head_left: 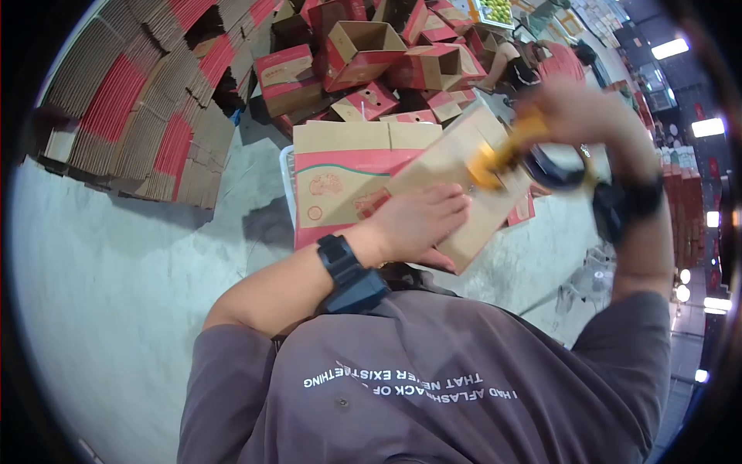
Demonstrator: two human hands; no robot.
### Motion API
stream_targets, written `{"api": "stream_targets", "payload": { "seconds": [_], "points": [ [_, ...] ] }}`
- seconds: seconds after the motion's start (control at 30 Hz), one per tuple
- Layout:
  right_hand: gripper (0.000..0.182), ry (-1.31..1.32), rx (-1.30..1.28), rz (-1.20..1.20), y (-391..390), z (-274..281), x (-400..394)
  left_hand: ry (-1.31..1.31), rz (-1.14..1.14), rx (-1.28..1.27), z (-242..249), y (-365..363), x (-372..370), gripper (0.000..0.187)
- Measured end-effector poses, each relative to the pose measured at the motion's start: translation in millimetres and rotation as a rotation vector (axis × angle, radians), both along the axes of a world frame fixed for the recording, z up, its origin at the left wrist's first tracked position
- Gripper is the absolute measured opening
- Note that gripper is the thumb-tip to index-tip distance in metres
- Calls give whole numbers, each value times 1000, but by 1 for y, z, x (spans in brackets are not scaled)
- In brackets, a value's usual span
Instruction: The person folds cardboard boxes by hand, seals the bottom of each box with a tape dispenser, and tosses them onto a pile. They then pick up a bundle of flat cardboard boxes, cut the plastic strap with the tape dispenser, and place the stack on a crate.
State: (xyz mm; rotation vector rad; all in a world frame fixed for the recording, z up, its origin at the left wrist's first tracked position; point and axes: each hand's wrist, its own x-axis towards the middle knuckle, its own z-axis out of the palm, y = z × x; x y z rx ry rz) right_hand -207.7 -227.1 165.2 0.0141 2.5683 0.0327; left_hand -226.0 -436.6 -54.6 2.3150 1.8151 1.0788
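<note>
In front of me is a tan cardboard box with a closed plain face, tilted against a flat red-and-tan printed carton. My left hand lies on the plain face with its fingers stretched out flat and the thumb near the lower edge. My right hand is raised over the box's far right side, blurred by motion. It is closed around a yellow tape dispenser, whose yellow front end is at the plain face. A dark wristband with a box-shaped device is on each wrist.
Tall stacks of flattened cartons stand on the left. Open, set-up boxes lie in a heap ahead. A crate of green fruit is beyond them, and a person in a red top bends at the far right.
</note>
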Motion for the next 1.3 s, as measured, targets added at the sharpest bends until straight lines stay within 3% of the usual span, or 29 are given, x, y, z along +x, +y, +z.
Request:
{"api": "stream_targets", "payload": {
  "seconds": [0.03,0.13,0.2,0.27,0.4,0.47,0.53,0.57,0.63,0.67,0.7,0.73,0.8,0.83,0.87,0.93,1.07,1.1,1.13,1.2,1.27,1.3],
  "points": [
    [33,-287,69,-172,-8,7,35,9,15,14,-1,0,-5,74],
    [46,-358,-53,-277,13,-77,154,-22,-46,-5,-1,4,-14,75],
    [43,-12,-112,-428,8,-161,188,-1,-93,-31,2,14,-6,78],
    [43,299,-101,-548,-4,-213,181,70,56,-116,11,21,-4,80],
    [50,439,-93,-604,27,-251,171,314,28,-88,11,35,-37,77],
    [56,664,-330,-817,54,-248,170,302,321,-72,10,59,-87,70],
    [51,847,-773,-1022,92,-270,163,306,804,-116,25,75,-116,45],
    [49,837,-929,-1037,91,-264,155,313,785,-123,32,82,-106,45],
    [47,746,-1157,-1034,72,-277,140,-344,510,78,37,84,-65,37],
    [48,680,-1225,-1000,63,-293,129,-477,377,-67,20,84,-46,25],
    [52,650,-1346,-978,49,-309,121,-866,256,-311,20,79,-10,25],
    [56,613,-1469,-957,34,-328,113,-998,173,-439,18,74,18,25],
    [62,552,-1462,-996,11,-374,95,-1164,78,-653,8,67,63,26],
    [63,532,-1280,-1052,-5,-348,98,-1191,68,-721,-2,67,80,28],
    [63,525,-1297,-1052,-8,-359,94,-1148,119,-750,-22,67,93,34],
    [62,540,-1016,-902,-10,-399,86,-977,251,-635,-57,68,106,45],
    [59,367,-1274,-1068,-12,-418,95,-862,392,-559,-60,70,119,50],
    [58,286,-953,-882,-4,-416,96,-999,404,-696,-64,73,116,51],
    [58,284,-953,-888,-5,-421,98,-1134,410,-832,-69,75,115,52],
    [57,487,-643,-690,-8,-432,104,-1250,373,-862,-82,76,115,42],
    [58,455,-614,-777,-7,-405,110,-1578,265,-906,-85,78,111,30],
    [58,463,-591,-780,-4,-398,111,-1594,222,-917,-84,79,113,18]
  ]
}}
